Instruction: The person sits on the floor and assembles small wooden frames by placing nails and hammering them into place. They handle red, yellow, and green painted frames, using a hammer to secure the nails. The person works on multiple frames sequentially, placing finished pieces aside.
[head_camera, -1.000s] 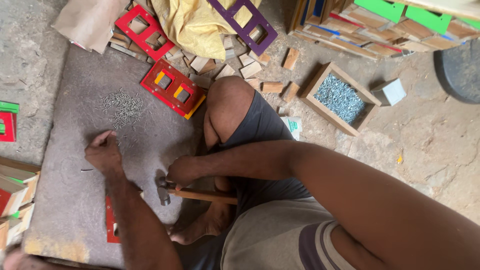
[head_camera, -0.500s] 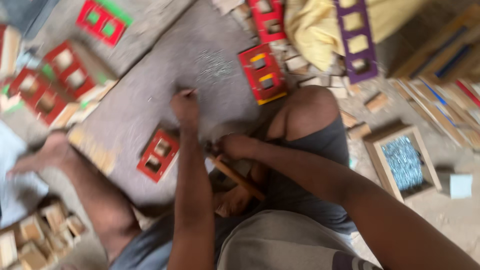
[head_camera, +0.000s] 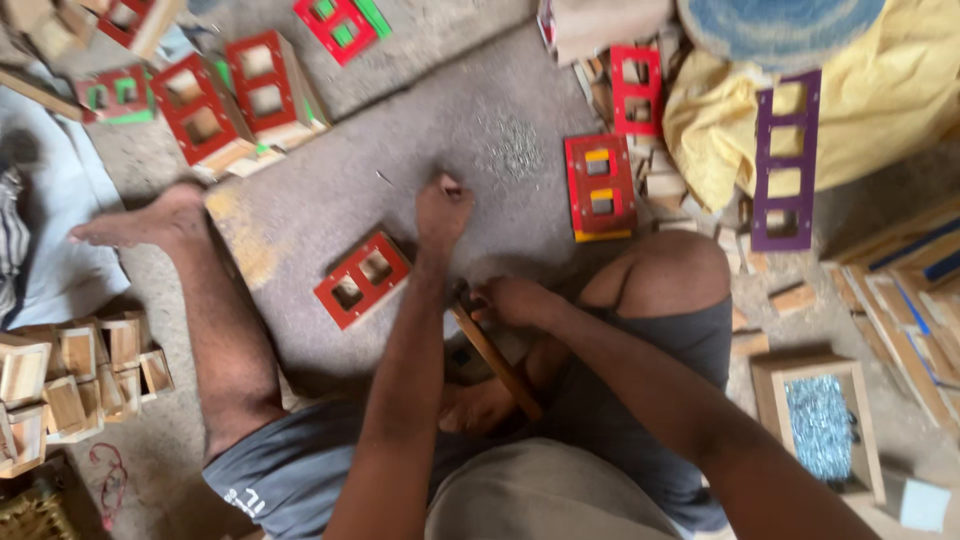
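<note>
I sit on the floor at a grey board (head_camera: 330, 190). My left hand (head_camera: 442, 208) is closed in a fist on the board, fingers pinched together; whatever they hold is too small to see. Just left of it lies a red wooden frame with two square holes (head_camera: 362, 278). My right hand (head_camera: 512, 300) grips a hammer with a wooden handle (head_camera: 497, 362) low over my lap; its head is hidden behind my left forearm. A scatter of small nails (head_camera: 513, 150) lies on the board beyond my left hand.
A red frame with yellow and green insets (head_camera: 600, 188) lies right of the nails. More red frames (head_camera: 235, 95), a purple frame (head_camera: 785, 160) on yellow cloth (head_camera: 880, 90), a wooden box of nails (head_camera: 820, 425) and small wooden boxes (head_camera: 75, 375) surround me.
The camera has swung round, so the board now sits ahead and left. My left hand stays fisted on the board and my right hand keeps hold of the hammer.
</note>
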